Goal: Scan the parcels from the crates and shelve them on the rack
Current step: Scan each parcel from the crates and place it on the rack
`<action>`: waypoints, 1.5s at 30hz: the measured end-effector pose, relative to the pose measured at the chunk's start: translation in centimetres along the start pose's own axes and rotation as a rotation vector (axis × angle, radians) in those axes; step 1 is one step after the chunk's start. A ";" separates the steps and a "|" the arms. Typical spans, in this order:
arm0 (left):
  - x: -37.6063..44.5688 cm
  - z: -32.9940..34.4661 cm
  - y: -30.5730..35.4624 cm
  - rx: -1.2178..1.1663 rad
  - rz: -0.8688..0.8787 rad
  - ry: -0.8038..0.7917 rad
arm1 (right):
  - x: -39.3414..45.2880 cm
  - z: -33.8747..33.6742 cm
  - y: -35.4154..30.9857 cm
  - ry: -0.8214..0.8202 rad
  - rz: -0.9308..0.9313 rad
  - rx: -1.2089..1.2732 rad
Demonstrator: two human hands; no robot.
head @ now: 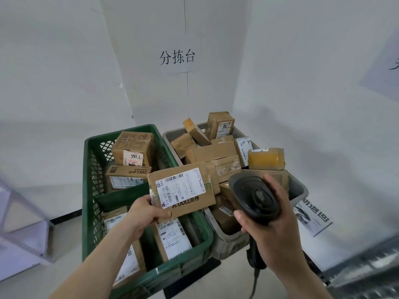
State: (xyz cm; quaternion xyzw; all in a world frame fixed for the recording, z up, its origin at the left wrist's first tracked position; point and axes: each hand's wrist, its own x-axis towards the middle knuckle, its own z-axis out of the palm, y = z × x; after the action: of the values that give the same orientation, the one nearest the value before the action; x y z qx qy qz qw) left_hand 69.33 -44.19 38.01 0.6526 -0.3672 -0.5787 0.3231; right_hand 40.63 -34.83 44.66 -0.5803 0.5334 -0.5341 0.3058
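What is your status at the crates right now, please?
Left hand holds parcel over green crate. Right hand grips scanner. Label faces up, unobstructed.

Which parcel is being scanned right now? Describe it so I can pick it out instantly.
Start at the green crate on the left, beside the grey crate. Above its right rim, the left hand holds up a flat brown parcel facing the scanner gripped by the right hand. It alone is lifted clear of the crates, white label up.
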 end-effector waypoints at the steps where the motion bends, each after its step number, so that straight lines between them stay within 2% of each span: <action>1: -0.3 0.0 0.1 0.036 0.015 0.016 | -0.2 -0.2 0.1 -0.004 -0.009 0.001; 7: -2.4 0.6 0.9 0.138 0.183 0.076 | -1.1 -0.5 -0.2 -0.051 -0.002 0.045; 11: -5.4 2.1 2.8 0.125 0.301 0.125 | -1.9 -0.8 -1.4 -0.104 0.008 0.065; 18: -8.1 4.2 4.4 -0.034 0.314 0.103 | -3.6 -2.0 -2.8 -0.180 0.029 0.039; 29: -10.9 3.6 4.0 0.132 0.372 -0.046 | -7.4 -2.2 -6.8 -0.098 0.043 0.029; 45: -14.0 1.9 2.4 0.067 0.412 -0.208 | -15.3 0.9 -10.9 0.074 0.141 -0.008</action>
State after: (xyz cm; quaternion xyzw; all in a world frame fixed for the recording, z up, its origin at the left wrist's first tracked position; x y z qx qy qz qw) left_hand 66.33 -33.50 47.10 0.5110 -0.5432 -0.5519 0.3730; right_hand 46.77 -17.91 50.02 -0.5222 0.5860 -0.5305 0.3203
